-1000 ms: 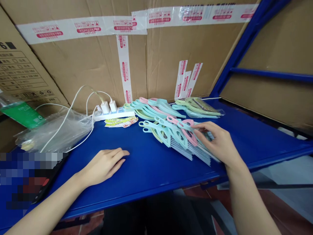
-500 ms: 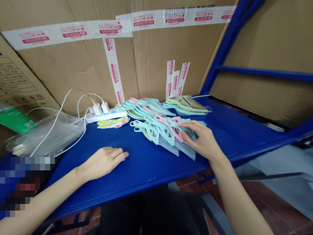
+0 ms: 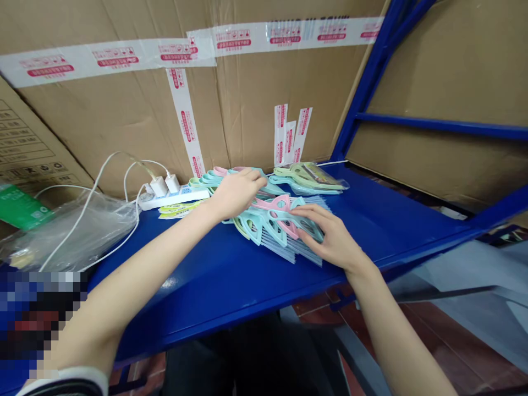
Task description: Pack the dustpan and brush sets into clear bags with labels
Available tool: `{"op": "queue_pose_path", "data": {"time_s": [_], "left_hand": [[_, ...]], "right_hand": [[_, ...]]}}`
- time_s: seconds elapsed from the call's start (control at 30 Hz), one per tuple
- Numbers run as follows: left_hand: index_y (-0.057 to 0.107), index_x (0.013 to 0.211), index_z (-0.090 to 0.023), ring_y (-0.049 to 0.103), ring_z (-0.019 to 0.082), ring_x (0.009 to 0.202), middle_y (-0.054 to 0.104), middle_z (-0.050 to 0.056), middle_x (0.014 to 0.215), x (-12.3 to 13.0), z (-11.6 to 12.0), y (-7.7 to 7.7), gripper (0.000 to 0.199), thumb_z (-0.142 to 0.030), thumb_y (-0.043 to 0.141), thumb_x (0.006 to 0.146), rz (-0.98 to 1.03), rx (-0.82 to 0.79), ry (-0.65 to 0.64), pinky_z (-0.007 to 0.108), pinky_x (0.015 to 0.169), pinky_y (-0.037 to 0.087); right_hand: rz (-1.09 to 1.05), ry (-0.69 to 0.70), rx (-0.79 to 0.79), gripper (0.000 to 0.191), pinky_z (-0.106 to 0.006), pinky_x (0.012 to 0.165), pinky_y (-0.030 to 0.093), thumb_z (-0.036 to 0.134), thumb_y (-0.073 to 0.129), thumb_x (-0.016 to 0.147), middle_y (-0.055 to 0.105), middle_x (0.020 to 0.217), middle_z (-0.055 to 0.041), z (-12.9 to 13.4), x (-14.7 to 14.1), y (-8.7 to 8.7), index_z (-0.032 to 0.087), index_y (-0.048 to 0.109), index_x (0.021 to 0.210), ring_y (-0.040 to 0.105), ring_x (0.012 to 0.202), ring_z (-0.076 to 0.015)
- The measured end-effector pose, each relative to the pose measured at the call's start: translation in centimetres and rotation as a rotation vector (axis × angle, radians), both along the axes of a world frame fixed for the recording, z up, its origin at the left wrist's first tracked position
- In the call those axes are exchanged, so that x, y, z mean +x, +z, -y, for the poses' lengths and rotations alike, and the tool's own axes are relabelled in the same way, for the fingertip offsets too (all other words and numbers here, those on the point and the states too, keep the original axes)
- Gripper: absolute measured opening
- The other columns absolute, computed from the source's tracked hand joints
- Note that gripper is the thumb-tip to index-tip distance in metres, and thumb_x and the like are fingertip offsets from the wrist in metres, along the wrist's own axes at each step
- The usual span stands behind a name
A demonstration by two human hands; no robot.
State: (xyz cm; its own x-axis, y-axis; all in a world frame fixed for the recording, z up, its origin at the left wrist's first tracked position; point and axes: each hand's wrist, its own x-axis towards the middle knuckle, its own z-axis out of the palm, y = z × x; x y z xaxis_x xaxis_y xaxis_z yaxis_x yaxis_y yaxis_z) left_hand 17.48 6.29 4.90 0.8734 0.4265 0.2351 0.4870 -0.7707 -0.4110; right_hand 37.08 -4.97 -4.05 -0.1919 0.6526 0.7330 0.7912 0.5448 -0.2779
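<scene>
A pile of small brushes (image 3: 274,225), light blue, pink and green with pale bristles, lies on the blue table. My right hand (image 3: 328,234) rests at the pile's right side, its thumb and fingers around the head of a light blue brush. Behind the pile are stacked dustpans (image 3: 264,177) in light blue, pink and green. My left hand (image 3: 239,192) is over these dustpans with its fingers bent down; what its fingertips touch is hidden.
A white power strip (image 3: 173,199) with plugged chargers is at the back left, printed cards (image 3: 177,210) in front of it. Clear plastic bags (image 3: 91,225) and cables lie far left. Bagged dustpans (image 3: 311,179) sit behind right. A blue frame post (image 3: 363,88) rises at right.
My left hand has moved from the bare table up and right to the dustpans. My right hand stays at the brush pile. The view has shifted slightly.
</scene>
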Motion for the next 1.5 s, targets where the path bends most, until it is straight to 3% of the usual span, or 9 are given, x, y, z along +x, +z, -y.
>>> {"op": "queue_pose_path", "data": {"time_s": [0.1, 0.27, 0.57, 0.8, 1.07, 1.17, 1.27, 1.37, 1.5], "left_hand": [[0.061, 0.121, -0.017, 0.059, 0.021, 0.111, 0.067, 0.009, 0.119, 2.4, -2.3, 0.9, 0.037, -0.01, 0.04, 0.092, -0.088, -0.087, 0.036, 0.031, 0.086, 0.046], [0.068, 0.115, -0.025, 0.068, 0.02, 0.091, 0.074, 0.005, 0.105, 4.0, -4.8, 0.7, 0.031, -0.02, 0.053, 0.088, -0.181, -0.129, 0.084, 0.027, 0.073, 0.047], [0.073, 0.091, -0.02, 0.068, 0.021, 0.091, 0.074, 0.008, 0.092, 3.3, -4.5, 0.9, 0.023, -0.011, 0.053, 0.085, -0.171, -0.03, 0.085, 0.028, 0.074, 0.044], [0.069, 0.093, -0.017, 0.066, 0.021, 0.09, 0.071, 0.009, 0.09, 0.7, -3.3, 1.4, 0.024, -0.01, 0.045, 0.09, -0.139, 0.037, 0.072, 0.031, 0.077, 0.043], [0.06, 0.106, -0.012, 0.062, 0.025, 0.095, 0.068, 0.012, 0.094, -1.5, -1.5, 1.4, 0.023, -0.007, 0.042, 0.093, -0.085, 0.084, 0.125, 0.03, 0.063, 0.045], [0.058, 0.104, -0.012, 0.063, 0.024, 0.09, 0.067, 0.012, 0.093, -2.9, -0.5, 1.3, 0.019, -0.007, 0.044, 0.092, -0.087, 0.102, 0.138, 0.03, 0.063, 0.045], [0.057, 0.101, -0.013, 0.064, 0.021, 0.079, 0.066, 0.009, 0.09, -5.3, 0.8, 0.6, 0.019, -0.006, 0.042, 0.092, -0.073, 0.155, 0.134, 0.028, 0.058, 0.044], [0.057, 0.094, -0.013, 0.062, 0.02, 0.07, 0.064, 0.006, 0.082, -8.4, 2.2, -0.5, 0.018, -0.008, 0.04, 0.093, -0.005, 0.259, 0.051, 0.027, 0.051, 0.042], [0.056, 0.088, -0.015, 0.06, 0.016, 0.061, 0.063, 0.003, 0.073, -11.9, 4.1, -2.1, 0.024, -0.005, 0.035, 0.094, 0.093, 0.388, -0.113, 0.025, 0.049, 0.042]], "right_hand": [[0.017, 0.016, 0.028, 0.026, -0.039, 0.084, 0.057, 0.016, 0.051, 0.087, 0.07, 0.105, -0.0102, -0.1, 0.1, -0.2, 0.022, 0.064, 0.109, 0.068, 0.098, -0.024], [0.006, 0.021, 0.06, 0.027, -0.037, 0.084, 0.058, 0.012, 0.05, 0.088, 0.07, 0.107, -0.0087, -0.3, 0.1, -0.3, 0.024, 0.066, 0.106, 0.069, 0.099, -0.022], [0.003, 0.012, 0.042, 0.029, -0.037, 0.088, 0.057, 0.013, 0.047, 0.091, 0.069, 0.112, -0.009, -0.5, 0.0, -0.7, 0.025, 0.068, 0.107, 0.067, 0.104, -0.0221], [0.093, 0.039, -0.088, 0.031, -0.044, 0.093, 0.054, 0.024, 0.045, 0.095, 0.062, 0.125, -0.0118, -0.5, -0.9, -0.4, 0.026, 0.06, 0.122, 0.061, 0.116, -0.0266], [0.139, 0.077, -0.155, 0.035, -0.049, 0.099, 0.049, 0.028, 0.039, 0.097, 0.056, 0.131, -0.0139, -1.5, -1.1, -0.4, 0.027, 0.052, 0.13, 0.055, 0.124, -0.0285], [0.153, 0.101, -0.187, 0.037, -0.05, 0.102, 0.047, 0.027, 0.037, 0.098, 0.053, 0.135, -0.0135, -1.9, -0.9, -0.3, 0.027, 0.05, 0.132, 0.051, 0.128, -0.028], [0.181, 0.124, -0.236, 0.042, -0.052, 0.103, 0.046, 0.039, 0.046, 0.095, 0.05, 0.138, -0.0139, -1.9, -0.9, 0.1, 0.027, 0.045, 0.135, 0.048, 0.13, -0.0303], [0.232, 0.141, -0.242, 0.06, -0.053, 0.102, 0.045, 0.049, 0.058, 0.087, 0.047, 0.14, -0.0181, -1.7, -1.1, 0.4, 0.023, 0.04, 0.138, 0.047, 0.131, -0.0333], [0.287, 0.137, -0.235, 0.061, -0.054, 0.102, 0.045, 0.044, 0.057, 0.088, 0.046, 0.14, -0.019, -1.8, -1.6, 0.7, 0.022, 0.036, 0.141, 0.046, 0.131, -0.0333]]}}
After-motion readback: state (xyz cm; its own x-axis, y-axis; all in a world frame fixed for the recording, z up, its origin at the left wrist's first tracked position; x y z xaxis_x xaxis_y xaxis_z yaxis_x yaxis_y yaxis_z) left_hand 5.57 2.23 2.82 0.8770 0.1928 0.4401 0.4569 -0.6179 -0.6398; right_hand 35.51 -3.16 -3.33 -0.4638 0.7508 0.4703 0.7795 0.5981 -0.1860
